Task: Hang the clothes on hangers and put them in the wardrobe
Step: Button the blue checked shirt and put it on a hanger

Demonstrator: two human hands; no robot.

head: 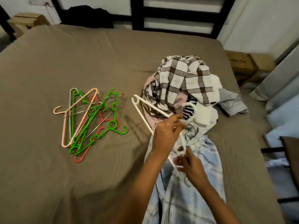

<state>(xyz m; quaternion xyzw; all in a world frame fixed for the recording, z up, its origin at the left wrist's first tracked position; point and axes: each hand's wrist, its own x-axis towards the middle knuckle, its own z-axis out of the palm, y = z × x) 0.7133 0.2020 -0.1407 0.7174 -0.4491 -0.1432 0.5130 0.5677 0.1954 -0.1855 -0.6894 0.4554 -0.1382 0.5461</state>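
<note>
A white plastic hanger (145, 105) is held over a light blue checked shirt (186, 194) spread on the bed. My left hand (166, 131) grips the hanger near its middle. My right hand (191, 164) pinches the hanger's lower end at the shirt's collar. Behind them lies a pile of clothes (182, 84) topped by a brown-and-white checked shirt. A heap of coloured hangers (90, 120), green, peach and red, lies on the bed to the left.
The brown bed sheet (80, 62) covers the whole bed. A dark garment (87, 16) hangs on the black bed frame at the back. Cardboard boxes (249, 63) stand past the bed's right edge, another box at the far left corner.
</note>
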